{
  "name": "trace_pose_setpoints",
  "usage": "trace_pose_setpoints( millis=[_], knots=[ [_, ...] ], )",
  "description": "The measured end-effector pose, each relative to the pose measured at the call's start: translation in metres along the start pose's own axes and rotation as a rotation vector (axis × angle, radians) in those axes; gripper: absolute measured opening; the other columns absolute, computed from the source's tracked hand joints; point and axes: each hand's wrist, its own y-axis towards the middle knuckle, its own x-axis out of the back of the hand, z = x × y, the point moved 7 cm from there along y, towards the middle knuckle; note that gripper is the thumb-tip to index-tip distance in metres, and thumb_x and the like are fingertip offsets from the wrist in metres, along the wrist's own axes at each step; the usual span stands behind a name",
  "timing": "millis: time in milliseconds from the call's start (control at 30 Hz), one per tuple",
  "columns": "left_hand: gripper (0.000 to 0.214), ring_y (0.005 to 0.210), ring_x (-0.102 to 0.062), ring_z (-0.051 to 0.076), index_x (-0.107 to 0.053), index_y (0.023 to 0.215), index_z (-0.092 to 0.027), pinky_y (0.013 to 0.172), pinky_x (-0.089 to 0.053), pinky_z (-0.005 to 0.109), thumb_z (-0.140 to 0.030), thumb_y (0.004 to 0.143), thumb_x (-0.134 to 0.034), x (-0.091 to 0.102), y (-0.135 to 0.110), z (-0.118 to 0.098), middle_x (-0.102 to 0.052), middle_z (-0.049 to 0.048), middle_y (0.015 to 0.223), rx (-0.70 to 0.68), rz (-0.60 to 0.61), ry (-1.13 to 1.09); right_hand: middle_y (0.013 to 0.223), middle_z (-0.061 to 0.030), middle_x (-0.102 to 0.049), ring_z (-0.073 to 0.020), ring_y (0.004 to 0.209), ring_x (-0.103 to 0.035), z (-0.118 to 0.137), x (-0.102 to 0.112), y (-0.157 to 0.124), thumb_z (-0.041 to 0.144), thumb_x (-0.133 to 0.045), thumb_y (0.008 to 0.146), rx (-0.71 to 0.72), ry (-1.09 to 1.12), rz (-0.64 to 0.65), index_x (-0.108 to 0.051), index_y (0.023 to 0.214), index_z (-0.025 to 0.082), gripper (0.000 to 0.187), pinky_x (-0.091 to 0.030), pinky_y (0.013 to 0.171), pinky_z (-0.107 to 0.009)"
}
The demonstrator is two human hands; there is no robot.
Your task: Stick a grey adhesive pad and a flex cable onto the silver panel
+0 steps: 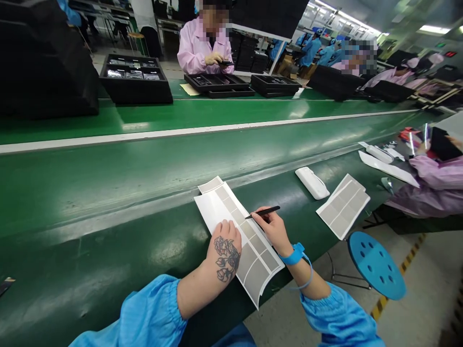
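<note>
A small stack of white sheets (269,259) with grey rectangular stickers lies at a slant on the green bench, its near end curling up past the edge. My left hand (226,250) rests on the sheets, palm down, fingers together and laid out on the paper. Pinched in my right hand (273,229) are slim black tweezers (267,210), their pointed tip at the stickers near the middle of the top sheet. A blue wrist strap (294,254) with a cord circles my right wrist.
A white case (312,183) and another sticker sheet (343,206) lie to the right. A blue stool (376,265) stands beside the bench. Across the green line are black trays (135,91) and a person in pink (188,48); another person's pink sleeve (434,178) is at right.
</note>
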Motion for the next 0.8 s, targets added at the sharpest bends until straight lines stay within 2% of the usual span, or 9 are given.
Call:
trace_pose_setpoints(
  millis=[100,233,433,633,800],
  knots=[
    [0.036,0.109,-0.058,0.031,-0.062,0.116,-0.009,0.088,-0.047,0.041,-0.027,0.084,-0.059,-0.003,0.0,0.0,-0.06,0.0197,0.125,-0.019,0.021,-0.013,0.078,-0.0054,-0.068,-0.0243,0.075,-0.06,0.004,0.003,-0.002,0.053,-0.071,0.072,0.021,-0.042,-0.026,-0.065,0.08,0.022,0.033,-0.046,0.072,-0.039],
    [0.039,0.113,-0.055,0.03,-0.059,0.12,-0.01,0.092,-0.045,0.041,-0.03,0.087,-0.057,-0.008,-0.001,0.001,-0.058,0.0195,0.128,-0.058,0.002,-0.018,0.081,-0.0059,-0.068,-0.0249,0.078,-0.061,0.004,0.003,-0.003,0.052,-0.07,0.074,0.017,-0.049,-0.016,-0.065,0.08,0.022,0.031,-0.047,0.074,-0.038],
    [0.046,0.113,-0.054,0.029,-0.054,0.128,-0.008,0.097,-0.04,0.043,-0.036,0.091,-0.049,-0.012,-0.008,0.008,-0.059,0.0177,0.126,-0.129,-0.118,-0.112,0.079,-0.0052,-0.066,-0.0234,0.075,-0.059,-0.008,0.002,0.001,0.055,-0.07,0.072,-0.038,-0.016,-0.015,-0.063,0.081,0.021,0.036,-0.046,0.07,-0.037],
    [0.048,0.126,-0.047,0.031,-0.053,0.129,-0.012,0.106,-0.033,0.045,-0.039,0.091,-0.045,-0.021,-0.014,0.015,-0.054,0.015,0.136,-0.15,-0.291,-0.152,0.073,-0.003,-0.065,-0.0211,0.07,-0.058,-0.009,0.0,0.003,0.056,-0.074,0.068,-0.075,0.017,0.0,-0.063,0.079,0.02,0.039,-0.046,0.066,-0.034],
    [0.047,0.13,-0.046,0.03,-0.053,0.129,-0.015,0.107,-0.034,0.044,-0.039,0.09,-0.046,-0.023,-0.015,0.017,-0.05,0.0139,0.142,-0.136,-0.308,-0.193,0.071,-0.002,-0.064,-0.0205,0.069,-0.058,-0.009,-0.004,0.007,0.057,-0.075,0.067,-0.112,0.058,0.025,-0.061,0.079,0.021,0.041,-0.046,0.065,-0.034]
  ],
)
